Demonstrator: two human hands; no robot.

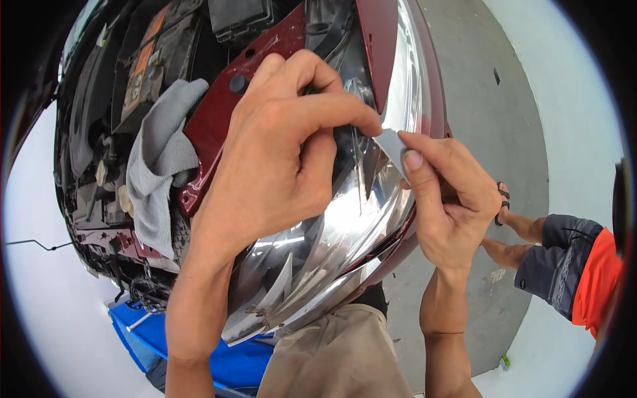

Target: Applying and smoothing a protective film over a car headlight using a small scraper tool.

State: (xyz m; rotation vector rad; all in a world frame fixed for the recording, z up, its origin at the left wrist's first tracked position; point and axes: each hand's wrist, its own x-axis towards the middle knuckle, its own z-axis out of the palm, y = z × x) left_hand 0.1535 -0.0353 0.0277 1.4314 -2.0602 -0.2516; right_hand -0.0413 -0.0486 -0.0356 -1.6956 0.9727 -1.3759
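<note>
Head view: over the headlight (302,255), our right hand (451,192) is grasping a small grey sheet (391,146) between thumb and fingers, near the lamp's outer edge. Our left hand (265,136) is meeting the sheet's corner with its index fingertip; whether it's pinching, we cannot tell. Grey cloth (159,166) is lying aside. We're judging work unfinished: sheet in hand; how much is remaining isn't showing.
</note>
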